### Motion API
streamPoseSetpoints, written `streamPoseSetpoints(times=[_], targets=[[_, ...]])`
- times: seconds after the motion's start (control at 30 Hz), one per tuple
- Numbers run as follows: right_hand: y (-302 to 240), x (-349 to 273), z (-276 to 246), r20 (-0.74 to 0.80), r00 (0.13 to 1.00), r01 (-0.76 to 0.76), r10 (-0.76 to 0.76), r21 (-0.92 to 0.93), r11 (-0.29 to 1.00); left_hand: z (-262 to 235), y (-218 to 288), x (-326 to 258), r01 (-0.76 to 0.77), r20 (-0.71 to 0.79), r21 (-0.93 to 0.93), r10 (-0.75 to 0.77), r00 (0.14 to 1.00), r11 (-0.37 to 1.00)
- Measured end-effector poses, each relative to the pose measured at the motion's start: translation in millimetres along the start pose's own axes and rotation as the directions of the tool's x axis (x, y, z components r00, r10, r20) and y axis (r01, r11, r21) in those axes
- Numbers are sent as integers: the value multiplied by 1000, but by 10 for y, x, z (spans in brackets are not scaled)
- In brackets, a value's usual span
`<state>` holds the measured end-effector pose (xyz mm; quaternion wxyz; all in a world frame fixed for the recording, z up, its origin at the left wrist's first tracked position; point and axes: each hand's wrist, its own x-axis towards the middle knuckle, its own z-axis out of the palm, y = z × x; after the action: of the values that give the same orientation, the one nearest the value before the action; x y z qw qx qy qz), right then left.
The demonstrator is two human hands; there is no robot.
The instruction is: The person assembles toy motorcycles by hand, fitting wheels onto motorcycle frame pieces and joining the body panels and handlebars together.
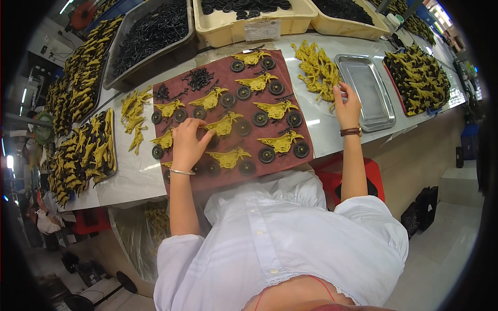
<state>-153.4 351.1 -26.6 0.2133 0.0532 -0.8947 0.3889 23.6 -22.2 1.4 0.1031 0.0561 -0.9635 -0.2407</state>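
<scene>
Rows of toy motorcycles with yellow bodies and black wheels lie on a dark red mat (pixel 228 93). My left hand (pixel 189 141) is over the mat's left part, its thumb and forefinger closed about the rear end of a yellow toy motorcycle (pixel 224 125). Its other fingers are curled, and what lies under the palm is hidden. To the right of the mat, my right hand (pixel 347 106) reaches to the edge of a loose pile of yellow plastic parts (pixel 316 70). Its thumb and fingers stand apart, with nothing plainly held between them.
Beside my right hand lies a metal tray (pixel 367 124). Small black parts (pixel 198 79) are heaped on the mat. Bins of black parts (pixel 150 39) and wheels (pixel 244 8) line the back. Trays of yellow-and-black pieces stand left (pixel 85 155) and right (pixel 417 80).
</scene>
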Motion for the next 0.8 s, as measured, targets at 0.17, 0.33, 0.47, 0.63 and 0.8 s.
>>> streamPoseSetpoints(times=[0.17, 0.33, 0.47, 0.63, 0.8], targets=[[163, 142, 112, 52, 997, -62, 58, 92, 994, -58, 23, 89, 144, 116, -290, -115, 987, 946], [93, 273, 94, 84, 974, -210, 209, -3, 978, -54, 42, 157, 177, 235, -656, -24, 972, 734], [147, 340, 81, 125, 959, -248, 255, -72, 966, -53, -45, 222, 322, 393, -703, -31, 919, 634], [85, 340, -24, 188, 949, -256, 252, -2, 967, 11, -56, 291, 382, 375, -864, -86, 923, 329], [-302, 192, -276, 208, 977, -118, 42, 364, 924, -36, 48, 246, 451, 436, -890, -163, 885, 70]])
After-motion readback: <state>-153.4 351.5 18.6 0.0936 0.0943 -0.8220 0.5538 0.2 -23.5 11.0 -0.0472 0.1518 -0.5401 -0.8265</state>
